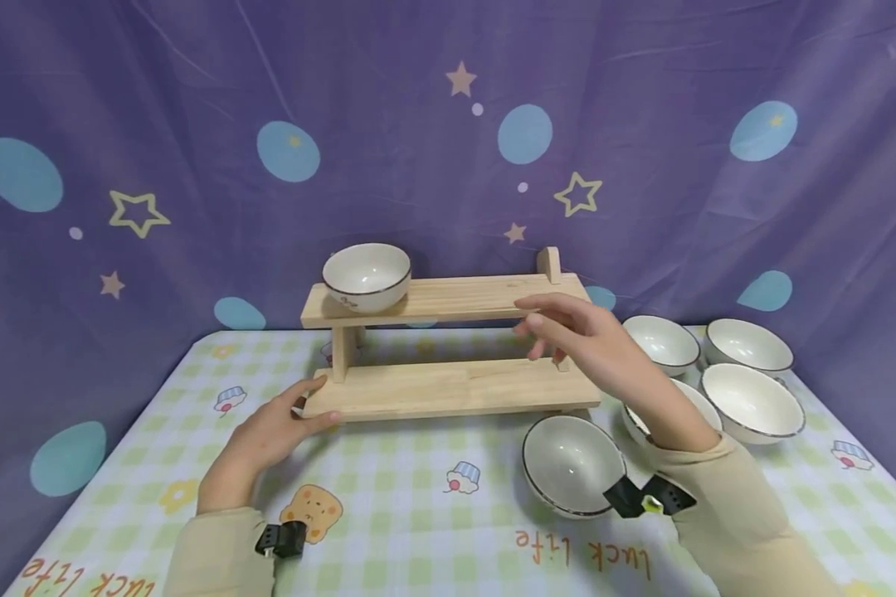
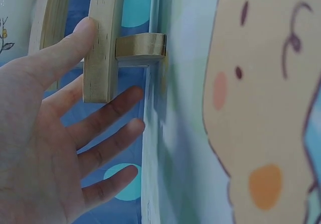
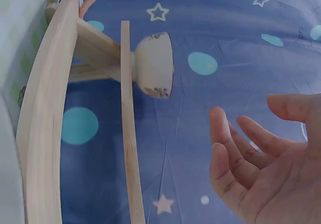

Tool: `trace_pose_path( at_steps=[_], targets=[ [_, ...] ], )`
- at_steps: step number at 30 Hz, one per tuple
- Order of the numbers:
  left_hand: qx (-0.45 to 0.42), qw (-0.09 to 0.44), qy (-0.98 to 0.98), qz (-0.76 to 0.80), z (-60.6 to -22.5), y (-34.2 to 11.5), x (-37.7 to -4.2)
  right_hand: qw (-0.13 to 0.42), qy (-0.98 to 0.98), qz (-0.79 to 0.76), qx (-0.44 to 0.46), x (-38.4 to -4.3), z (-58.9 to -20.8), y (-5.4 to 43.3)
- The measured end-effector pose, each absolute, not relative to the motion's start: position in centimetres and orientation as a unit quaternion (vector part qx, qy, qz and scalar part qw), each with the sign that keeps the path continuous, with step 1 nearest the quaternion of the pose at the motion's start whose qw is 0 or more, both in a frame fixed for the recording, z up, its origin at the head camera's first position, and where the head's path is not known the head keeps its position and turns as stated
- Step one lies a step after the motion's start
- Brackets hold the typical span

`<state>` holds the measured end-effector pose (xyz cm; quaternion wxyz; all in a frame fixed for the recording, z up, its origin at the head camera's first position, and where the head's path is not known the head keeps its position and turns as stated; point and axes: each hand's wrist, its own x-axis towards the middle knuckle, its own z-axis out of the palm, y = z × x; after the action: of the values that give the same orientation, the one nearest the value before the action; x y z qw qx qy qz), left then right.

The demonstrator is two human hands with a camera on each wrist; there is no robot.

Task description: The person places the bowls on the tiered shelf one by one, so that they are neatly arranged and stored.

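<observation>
left hand (image 1: 270, 431): pinches wooden rack (image 1: 411, 390) at its lower left end
right hand (image 1: 586, 330): fingers loosely relaxed, near upper board (image 1: 466, 293)
white bowl (image 1: 367, 278): upright on upper board's left

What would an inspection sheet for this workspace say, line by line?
Surface: checked tablecloth with printed figures and lettering.
Job's things: two-tier wooden rack; one white bowl upright on its upper board, toward the left end; five more bowls on the cloth at the right, one partly hidden by the right forearm.
Clutter: nothing seen.
Hands: left hand pinches the lower board's left end; right hand holds nothing, near the upper board's right part but apart from it.
Cables: nothing seen.
Surroundings: purple patterned curtain behind.
</observation>
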<state>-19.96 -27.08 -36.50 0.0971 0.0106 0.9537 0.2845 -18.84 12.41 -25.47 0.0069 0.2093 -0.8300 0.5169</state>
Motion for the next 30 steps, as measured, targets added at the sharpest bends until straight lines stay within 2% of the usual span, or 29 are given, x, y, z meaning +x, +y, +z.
trace_pose_path(
  at_steps=[5, 13, 26, 30],
  targets=[
    [0.005, 0.098, 0.957, 0.274, -36.6, -27.1, -19.8, 0.033, -0.845, 0.496, 0.200, -17.6, -26.1, 13.9],
    [0.003, 0.094, 0.958, 0.269, -36.6, -27.2, -19.8, 0.041, -0.863, 0.466, 0.190, -16.3, -27.6, 15.9],
    [0.008, 0.086, 0.960, 0.265, -36.7, -27.3, -20.0, 0.018, -0.896, 0.413, 0.163, -14.9, -30.3, 18.8],
    [0.009, 0.086, 0.960, 0.266, -36.7, -27.2, -20.0, -0.008, -0.899, 0.409, 0.155, -15.0, -31.1, 19.5]
  ],
)
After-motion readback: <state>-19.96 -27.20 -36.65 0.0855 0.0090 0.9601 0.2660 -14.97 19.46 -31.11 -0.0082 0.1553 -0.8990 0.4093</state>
